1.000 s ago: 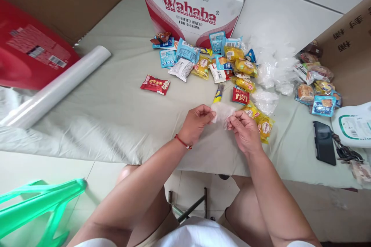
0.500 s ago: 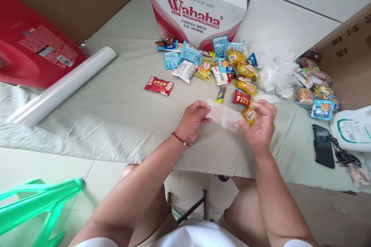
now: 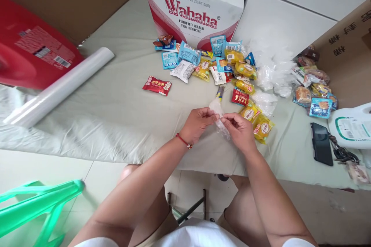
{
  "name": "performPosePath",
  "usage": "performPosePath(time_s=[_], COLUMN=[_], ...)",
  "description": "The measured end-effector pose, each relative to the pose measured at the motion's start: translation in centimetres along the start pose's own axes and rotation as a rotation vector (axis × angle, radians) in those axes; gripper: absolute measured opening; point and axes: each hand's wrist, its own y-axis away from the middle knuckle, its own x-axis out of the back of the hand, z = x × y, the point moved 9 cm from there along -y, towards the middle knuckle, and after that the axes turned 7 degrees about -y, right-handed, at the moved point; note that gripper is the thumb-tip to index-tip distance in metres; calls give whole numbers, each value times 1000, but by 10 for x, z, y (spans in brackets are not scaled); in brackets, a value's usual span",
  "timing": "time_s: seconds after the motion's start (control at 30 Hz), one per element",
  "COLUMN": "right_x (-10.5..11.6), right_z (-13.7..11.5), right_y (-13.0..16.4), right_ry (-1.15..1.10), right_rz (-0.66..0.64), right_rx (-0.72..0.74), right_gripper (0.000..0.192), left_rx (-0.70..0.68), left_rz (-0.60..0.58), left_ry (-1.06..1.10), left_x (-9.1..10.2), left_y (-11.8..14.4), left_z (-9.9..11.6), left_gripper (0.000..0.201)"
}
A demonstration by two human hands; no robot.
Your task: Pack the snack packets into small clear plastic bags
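Note:
My left hand [image 3: 197, 124] and my right hand [image 3: 239, 131] are close together over the table's near edge, both pinching a small clear plastic bag [image 3: 218, 111] between fingertips. The bag looks crumpled and I cannot tell if anything is inside. Just right of my right hand lie yellow snack packets [image 3: 257, 121]. A red snack packet [image 3: 240, 97] and a thin stick packet [image 3: 219, 92] lie just beyond the bag.
A pile of snack packets [image 3: 203, 63] lies before a Wahaha carton [image 3: 193, 9]. Clear bags [image 3: 272, 71] heap at right, more snacks [image 3: 314, 90] beyond. A film roll [image 3: 58, 87], red packet [image 3: 157, 85], phone [image 3: 321, 143], white jug [image 3: 352, 125] and green stool [image 3: 34, 204] are around.
Half a second ago my right hand was spread wide to the right with a yellow packet at the stretched bag; now it has come back left and both hands pinch the crumpled bag together.

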Motion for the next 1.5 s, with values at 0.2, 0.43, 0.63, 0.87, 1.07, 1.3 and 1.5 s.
performPosePath(time_s=[0.2,0.43,0.63,0.87,1.07,1.3,1.5], right_x=[34,38,38,21,19,20,19], right_z=[24,33,35,29,32,38,37], right_y=[-9,-9,-8,-5,-7,-4,-6], right_ry=[-429,-623,-575,-573,-689,-634,-632], right_rz=[273,324,367,335,184,60,73], right_rx=[-188,-360,-321,-310,-407,-471,-466], right_gripper=[32,43,46,43,49,38,39], left_rx=[53,141,-516,-832,-307,114,140], left_rz=[87,130,580,231,475,630,722], left_ry=[158,268,-499,-1178,-423,545,616], left_x=[21,33,46,-31,47,95,126], left_y=[-5,-10,27,42,12,1,12], left_z=[4,-1,58,45,37,10,13], left_gripper=[31,25,42,32,11,15,18])
